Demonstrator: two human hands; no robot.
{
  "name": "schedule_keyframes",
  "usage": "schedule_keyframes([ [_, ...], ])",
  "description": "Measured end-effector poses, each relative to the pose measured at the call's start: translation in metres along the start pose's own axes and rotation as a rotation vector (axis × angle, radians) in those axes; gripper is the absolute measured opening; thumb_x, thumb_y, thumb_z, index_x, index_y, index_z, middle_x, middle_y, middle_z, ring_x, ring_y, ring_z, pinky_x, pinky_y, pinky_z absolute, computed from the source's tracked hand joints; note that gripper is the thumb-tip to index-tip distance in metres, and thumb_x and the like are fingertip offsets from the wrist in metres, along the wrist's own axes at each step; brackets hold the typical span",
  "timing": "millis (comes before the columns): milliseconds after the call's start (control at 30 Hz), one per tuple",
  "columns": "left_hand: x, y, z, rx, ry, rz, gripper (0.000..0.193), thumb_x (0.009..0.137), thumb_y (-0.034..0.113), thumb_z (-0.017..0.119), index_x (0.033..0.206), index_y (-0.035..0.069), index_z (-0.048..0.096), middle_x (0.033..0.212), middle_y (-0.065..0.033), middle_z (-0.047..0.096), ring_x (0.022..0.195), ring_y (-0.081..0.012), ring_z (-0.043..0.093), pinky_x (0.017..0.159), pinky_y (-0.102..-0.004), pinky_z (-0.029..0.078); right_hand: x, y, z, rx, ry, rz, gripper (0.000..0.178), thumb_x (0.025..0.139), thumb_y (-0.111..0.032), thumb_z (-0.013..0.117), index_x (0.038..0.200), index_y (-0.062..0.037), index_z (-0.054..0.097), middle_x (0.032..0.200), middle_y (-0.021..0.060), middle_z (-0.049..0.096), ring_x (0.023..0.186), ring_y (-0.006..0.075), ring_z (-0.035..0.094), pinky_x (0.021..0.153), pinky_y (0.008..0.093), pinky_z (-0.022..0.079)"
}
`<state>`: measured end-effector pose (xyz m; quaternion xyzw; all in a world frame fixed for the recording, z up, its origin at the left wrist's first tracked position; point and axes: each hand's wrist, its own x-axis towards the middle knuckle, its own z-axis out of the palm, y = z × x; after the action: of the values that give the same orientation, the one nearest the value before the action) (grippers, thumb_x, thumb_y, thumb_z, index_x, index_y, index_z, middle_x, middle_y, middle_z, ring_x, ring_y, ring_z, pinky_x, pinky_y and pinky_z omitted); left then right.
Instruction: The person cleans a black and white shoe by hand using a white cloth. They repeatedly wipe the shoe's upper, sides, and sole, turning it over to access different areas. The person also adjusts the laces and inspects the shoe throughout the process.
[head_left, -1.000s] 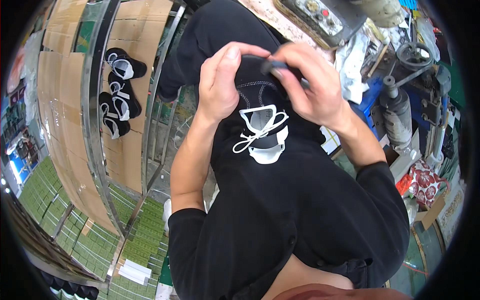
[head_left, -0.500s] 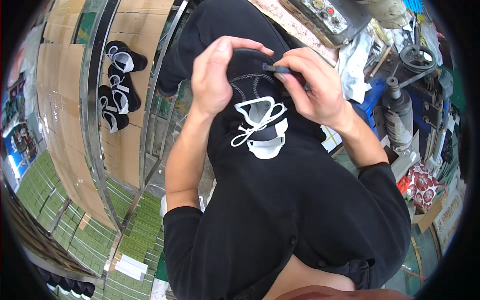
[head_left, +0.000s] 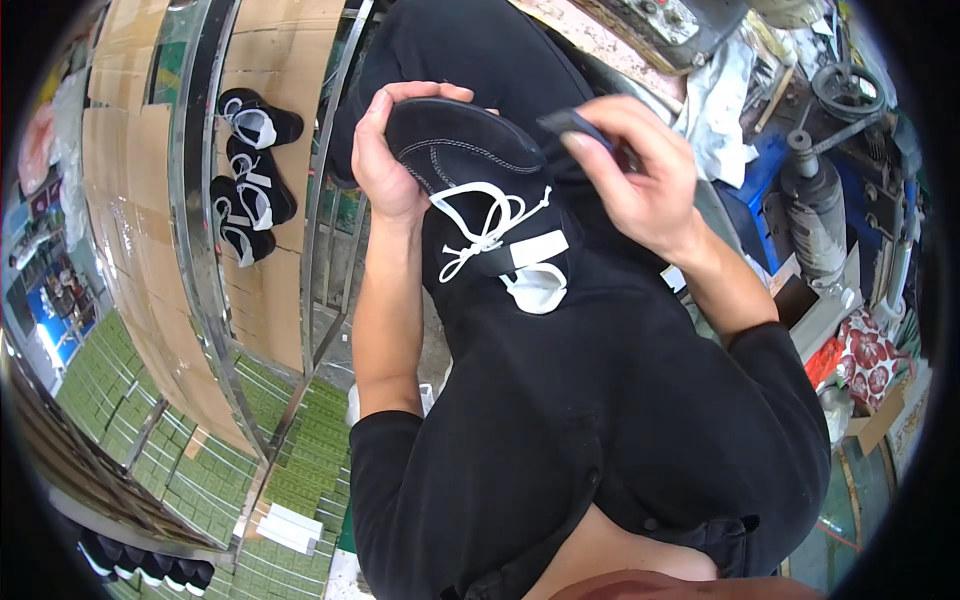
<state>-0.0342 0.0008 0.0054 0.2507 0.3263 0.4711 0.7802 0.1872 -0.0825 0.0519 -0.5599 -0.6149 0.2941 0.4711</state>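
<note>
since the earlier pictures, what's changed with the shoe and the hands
The shoe has swung its toe left, and the left hand, still holding it, has shifted left too. The right hand keeps its small dark piece, now beside the toe's edge rather than overlapping it. Nothing was let go; the shoes on the rack stayed put.

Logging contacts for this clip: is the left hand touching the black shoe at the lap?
Touching: the head view shows the left hand gripping the black shoe at its toe end, fingers along its edge.
</note>
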Motion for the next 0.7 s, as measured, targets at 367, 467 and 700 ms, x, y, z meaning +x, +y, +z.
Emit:
schedule_keyframes([
  [367,0.003,0.004,0.016,0.246,0.004,0.029,0.052,0.109,0.028,0.025,0.115,-0.009,0.061,0.107,-0.0260,0.071,0.094,-0.0284,0.071,0.088,-0.0372,0.058,-0.031,0.025,-0.007,-0.040,-0.016,0.022,0.013,0.087,0.000,0.073,0.100,0.0023,0.068,0.087,0.0087,0.068,0.063,0.0124,0.058,0.054,0.0249,0.045],
  [467,0.016,0.005,0.035,0.329,-0.176,-0.019,0.053,0.111,0.031,0.028,0.118,-0.009,0.061,0.112,-0.0273,0.070,0.101,-0.0283,0.070,0.093,-0.0375,0.057,0.006,0.027,-0.011,0.042,0.146,0.099,0.014,0.089,-0.005,0.074,0.100,0.0021,0.069,0.085,0.0058,0.066,0.064,0.0089,0.056,0.056,0.0223,0.043],
  [700,0.035,-0.017,0.060,0.206,-0.224,-0.137,0.049,0.111,0.035,0.031,0.119,-0.004,0.061,0.112,-0.0145,0.070,0.104,-0.0179,0.066,0.097,-0.0309,0.051,0.033,0.018,-0.013,0.056,0.144,0.062,0.019,0.098,-0.013,0.066,0.108,0.0028,0.064,0.092,0.0065,0.069,0.077,0.0101,0.065,0.070,0.0255,0.051],
])
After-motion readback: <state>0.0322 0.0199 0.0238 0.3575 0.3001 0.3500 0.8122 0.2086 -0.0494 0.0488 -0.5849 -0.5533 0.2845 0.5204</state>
